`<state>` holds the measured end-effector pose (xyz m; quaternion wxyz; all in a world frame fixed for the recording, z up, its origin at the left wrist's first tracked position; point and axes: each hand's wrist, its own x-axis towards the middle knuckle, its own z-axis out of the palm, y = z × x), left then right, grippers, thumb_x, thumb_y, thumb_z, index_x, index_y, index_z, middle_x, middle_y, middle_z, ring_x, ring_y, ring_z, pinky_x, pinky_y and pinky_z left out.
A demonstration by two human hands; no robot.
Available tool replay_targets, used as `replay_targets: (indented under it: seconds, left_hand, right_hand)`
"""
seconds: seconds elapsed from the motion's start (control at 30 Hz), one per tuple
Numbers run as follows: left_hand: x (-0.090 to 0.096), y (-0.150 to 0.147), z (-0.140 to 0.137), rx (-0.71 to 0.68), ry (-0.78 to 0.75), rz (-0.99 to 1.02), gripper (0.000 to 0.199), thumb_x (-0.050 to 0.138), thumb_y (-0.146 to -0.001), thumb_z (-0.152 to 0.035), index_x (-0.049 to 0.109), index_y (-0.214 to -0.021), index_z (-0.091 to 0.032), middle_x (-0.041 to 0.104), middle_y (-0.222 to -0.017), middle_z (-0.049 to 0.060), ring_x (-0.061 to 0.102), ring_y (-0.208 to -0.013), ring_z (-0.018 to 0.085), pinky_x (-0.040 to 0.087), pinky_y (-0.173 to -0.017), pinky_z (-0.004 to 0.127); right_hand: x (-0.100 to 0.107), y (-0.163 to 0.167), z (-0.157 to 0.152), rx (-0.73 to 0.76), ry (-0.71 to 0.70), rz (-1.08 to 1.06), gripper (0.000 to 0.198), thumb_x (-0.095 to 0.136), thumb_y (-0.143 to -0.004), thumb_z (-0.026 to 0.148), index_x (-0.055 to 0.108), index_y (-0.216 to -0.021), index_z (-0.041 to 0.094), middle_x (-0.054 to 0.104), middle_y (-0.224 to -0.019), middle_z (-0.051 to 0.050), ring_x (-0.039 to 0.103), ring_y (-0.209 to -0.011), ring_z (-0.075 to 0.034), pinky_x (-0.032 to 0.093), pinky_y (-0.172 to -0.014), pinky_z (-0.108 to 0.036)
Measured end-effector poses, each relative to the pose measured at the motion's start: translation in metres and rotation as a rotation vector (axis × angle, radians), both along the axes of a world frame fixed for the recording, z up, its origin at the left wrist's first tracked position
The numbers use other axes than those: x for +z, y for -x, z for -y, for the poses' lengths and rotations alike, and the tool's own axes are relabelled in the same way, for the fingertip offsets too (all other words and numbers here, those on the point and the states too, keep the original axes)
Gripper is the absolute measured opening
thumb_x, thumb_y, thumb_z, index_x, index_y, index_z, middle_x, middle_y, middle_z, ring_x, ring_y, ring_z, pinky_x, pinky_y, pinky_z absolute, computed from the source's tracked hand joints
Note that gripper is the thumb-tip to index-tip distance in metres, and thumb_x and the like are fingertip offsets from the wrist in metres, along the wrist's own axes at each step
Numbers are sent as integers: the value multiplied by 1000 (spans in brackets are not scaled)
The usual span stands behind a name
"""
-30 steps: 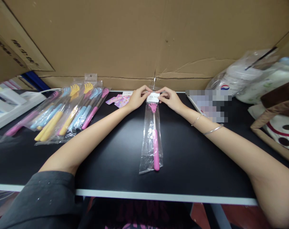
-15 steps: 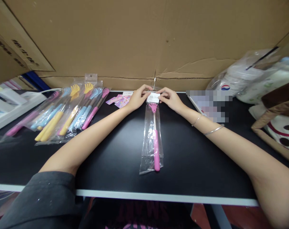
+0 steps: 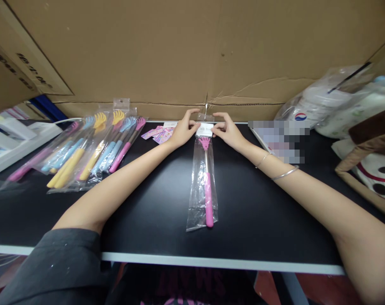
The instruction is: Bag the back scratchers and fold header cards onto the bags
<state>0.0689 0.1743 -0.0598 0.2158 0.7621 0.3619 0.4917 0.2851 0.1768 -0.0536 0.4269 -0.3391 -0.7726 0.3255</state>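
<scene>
A pink back scratcher point(image 3: 208, 199) in a clear plastic bag point(image 3: 195, 203) lies lengthwise in front of me, its claw end away from me. Across the bag's top is a white label card point(image 3: 206, 129). On the card's left side, my left hand point(image 3: 185, 130) has its thumb at the edge and its index finger stretched out beyond the bag top. My right hand point(image 3: 228, 132) mirrors it on the right, thumb at the card's edge, index finger extended. Both hands look open, with thumb and index finger apart; their other fingers are curled and partly hidden.
Several bagged back scratchers point(image 3: 93, 148) in pink, blue and yellow lie to the left, beside a white stand point(image 3: 23, 146). Small purple cards point(image 3: 160, 133) are near my left hand. Bagged cups point(image 3: 322, 101) and a brown-trimmed bag point(image 3: 370, 165) are at right. Cardboard point(image 3: 179, 55) walls the back.
Both index fingers have lifted and straightened away from the bag top, uncovering its clear upper end. The thumbs stay by the label card, and the bagged back scratcher has barely shifted.
</scene>
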Motion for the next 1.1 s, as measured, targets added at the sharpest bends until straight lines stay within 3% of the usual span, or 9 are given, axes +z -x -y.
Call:
replay_targets:
  seconds: [0.1, 0.4, 0.8, 1.1]
  left_hand:
    - [1, 0, 1, 13, -15, -10, 40, 55, -85, -21, 49, -124, -19, 62, -128, 8, 65, -81, 11, 46, -80, 25]
    - [6, 0, 5, -87, -34, -67, 18, 47, -88, -16, 58, -102, -18, 68, -103, 3, 66, -89, 14, 47, -80, 24]
    - [10, -1, 7, -77, -30, -133, 21, 44, -88, -13, 62, -96, -16, 69, -93, 3, 63, -85, 15, 46, -82, 27]
    - [16, -1, 12, -33, 30, -122, 28, 40, -87, -16, 68, -90, -18, 70, -93, 2, 62, -90, 18, 44, -86, 29]
  right_hand:
    - [-1, 0, -2, -10, 14, -12, 50, 67, -80, 21, 44, -124, 28, 61, -69, 6, 65, -66, -18, 52, -75, -37]
    - [3, 3, 1, 38, -23, -22, 21, 62, -80, 14, 55, -97, 23, 62, -68, 5, 62, -63, -13, 47, -69, -29]
    - [7, 5, 4, 61, 4, -23, 11, 61, -82, 13, 59, -88, 22, 62, -71, 2, 60, -65, -15, 49, -70, -31]
    - [10, 6, 6, 42, 33, -40, 20, 49, -84, 8, 65, -86, 20, 60, -68, 2, 58, -65, -14, 49, -72, -30]
